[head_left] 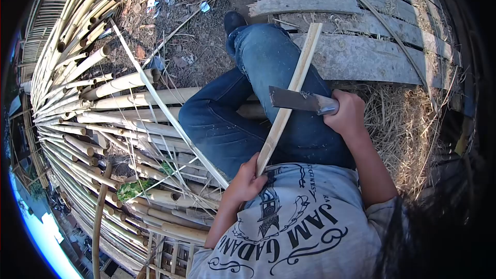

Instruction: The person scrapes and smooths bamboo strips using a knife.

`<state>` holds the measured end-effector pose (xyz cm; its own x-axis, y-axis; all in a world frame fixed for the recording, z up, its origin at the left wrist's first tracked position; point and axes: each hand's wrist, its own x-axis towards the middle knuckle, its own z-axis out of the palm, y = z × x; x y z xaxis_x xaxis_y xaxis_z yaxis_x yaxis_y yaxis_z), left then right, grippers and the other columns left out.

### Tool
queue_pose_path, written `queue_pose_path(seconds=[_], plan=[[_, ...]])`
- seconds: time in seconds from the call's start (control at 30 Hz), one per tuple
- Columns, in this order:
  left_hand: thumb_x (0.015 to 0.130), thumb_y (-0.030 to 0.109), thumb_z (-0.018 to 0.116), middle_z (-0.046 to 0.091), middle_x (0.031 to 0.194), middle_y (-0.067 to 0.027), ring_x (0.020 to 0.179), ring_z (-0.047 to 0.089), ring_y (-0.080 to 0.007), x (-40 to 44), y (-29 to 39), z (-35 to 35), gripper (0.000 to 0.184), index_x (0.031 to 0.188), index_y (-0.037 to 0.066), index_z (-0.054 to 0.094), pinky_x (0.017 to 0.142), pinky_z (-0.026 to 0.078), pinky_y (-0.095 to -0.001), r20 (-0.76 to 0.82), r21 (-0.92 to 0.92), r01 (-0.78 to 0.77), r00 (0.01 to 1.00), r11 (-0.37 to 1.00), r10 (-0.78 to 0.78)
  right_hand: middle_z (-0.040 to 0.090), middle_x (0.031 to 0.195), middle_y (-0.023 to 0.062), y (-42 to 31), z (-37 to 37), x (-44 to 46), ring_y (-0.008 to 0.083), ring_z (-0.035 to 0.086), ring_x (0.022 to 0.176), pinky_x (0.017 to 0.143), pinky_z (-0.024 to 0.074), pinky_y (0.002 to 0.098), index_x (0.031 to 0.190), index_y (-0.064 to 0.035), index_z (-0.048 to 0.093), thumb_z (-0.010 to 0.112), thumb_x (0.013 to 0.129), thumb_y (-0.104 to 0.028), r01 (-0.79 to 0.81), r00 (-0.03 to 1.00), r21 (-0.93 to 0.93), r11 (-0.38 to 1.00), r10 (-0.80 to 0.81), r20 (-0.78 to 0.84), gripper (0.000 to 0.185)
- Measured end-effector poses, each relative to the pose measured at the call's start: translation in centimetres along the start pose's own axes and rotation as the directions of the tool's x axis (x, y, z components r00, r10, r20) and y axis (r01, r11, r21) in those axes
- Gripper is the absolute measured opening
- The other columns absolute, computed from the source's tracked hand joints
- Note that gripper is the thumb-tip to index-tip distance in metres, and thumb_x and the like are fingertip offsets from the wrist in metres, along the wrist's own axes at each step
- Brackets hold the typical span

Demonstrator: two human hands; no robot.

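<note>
My left hand (247,182) is closed around the near end of a split bamboo strip (293,93), close to my shirt. The strip runs away from me over my jeans, its far end above the wooden boards. In my right hand (345,112) is a machete (299,101) with a broad, square-ended dark blade. The blade lies across the strip near its middle and seems to touch it. Its handle is mostly hidden by my fingers. Another long pale bamboo strip (165,106) slants from the ground toward my left forearm, beside my leg.
Stacked bamboo poles (124,119) fan out on the left. Weathered boards (361,57) lie at the upper right, with dry shavings (400,139) below them. Litter and soil (178,31) cover the ground ahead. A green leafy sprig (133,190) sits among the poles.
</note>
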<state>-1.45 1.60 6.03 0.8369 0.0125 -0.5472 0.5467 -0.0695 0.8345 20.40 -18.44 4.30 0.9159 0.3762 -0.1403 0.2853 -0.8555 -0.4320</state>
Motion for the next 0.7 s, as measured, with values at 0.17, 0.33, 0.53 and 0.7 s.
queue_pose_path(seconds=[0.17, 0.33, 0.53, 0.7], plan=[[0.072, 0.006, 0.056, 0.059, 0.07, -0.0211, 0.063, 0.062, -0.0277, -1.9, -0.2, 0.2, 0.055, 0.124, -0.008, 0.046, 0.062, 0.048, -0.0356, 0.004, 0.023, 0.08, 0.997, 0.996, -0.08, 0.061, 0.066, 0.0193, -0.7, -0.3, -0.6, 0.0396, 0.063, 0.069, 0.061, 0.05, 0.0455, 0.066, -0.0035, 0.06, 0.065, 0.058, -0.017, 0.077, 0.997, -0.045, 0.996, -0.077, -0.004, 0.017], [0.071, 0.004, 0.057, 0.058, 0.069, -0.02, 0.062, 0.062, -0.0258, -4.7, -3.7, 0.9, 0.053, 0.123, -0.006, 0.047, 0.062, 0.048, -0.0348, -0.099, 0.027, -0.033, 0.994, 0.999, 0.036, 0.064, 0.073, 0.0226, -0.6, 0.1, 0.4, 0.0429, 0.063, 0.073, 0.068, 0.0513, 0.0489, 0.077, -0.0028, 0.068, 0.065, 0.068, -0.022, -0.261, 0.965, 0.098, 0.96, 0.256, 0.059, 0.021], [0.071, 0.002, 0.052, 0.059, 0.081, -0.0135, 0.075, 0.055, -0.0153, -8.5, -5.5, 0.4, 0.053, 0.123, -0.006, 0.048, 0.068, 0.045, -0.0288, -0.026, -0.063, 0.179, 0.983, 0.982, -0.181, 0.064, 0.073, 0.0234, -1.0, 0.5, -0.5, 0.0426, 0.064, 0.076, 0.07, 0.0513, 0.0484, 0.079, -0.0022, 0.069, 0.065, 0.07, -0.023, -0.135, 0.991, 0.035, 0.99, 0.135, 0.007, 0.023], [0.069, 0.004, 0.054, 0.058, 0.074, -0.0091, 0.067, 0.051, -0.0116, -13.8, -10.0, -0.1, 0.056, 0.125, -0.007, 0.05, 0.061, 0.044, -0.0271, -0.094, -0.132, 0.085, 0.991, 0.988, -0.098, 0.064, 0.076, 0.025, -0.2, 0.3, 1.0, 0.044, 0.063, 0.077, 0.07, 0.0503, 0.0485, 0.079, -0.0009, 0.069, 0.064, 0.073, -0.024, -0.271, 0.963, 0.107, 0.957, 0.27, 0.026, 0.024]])
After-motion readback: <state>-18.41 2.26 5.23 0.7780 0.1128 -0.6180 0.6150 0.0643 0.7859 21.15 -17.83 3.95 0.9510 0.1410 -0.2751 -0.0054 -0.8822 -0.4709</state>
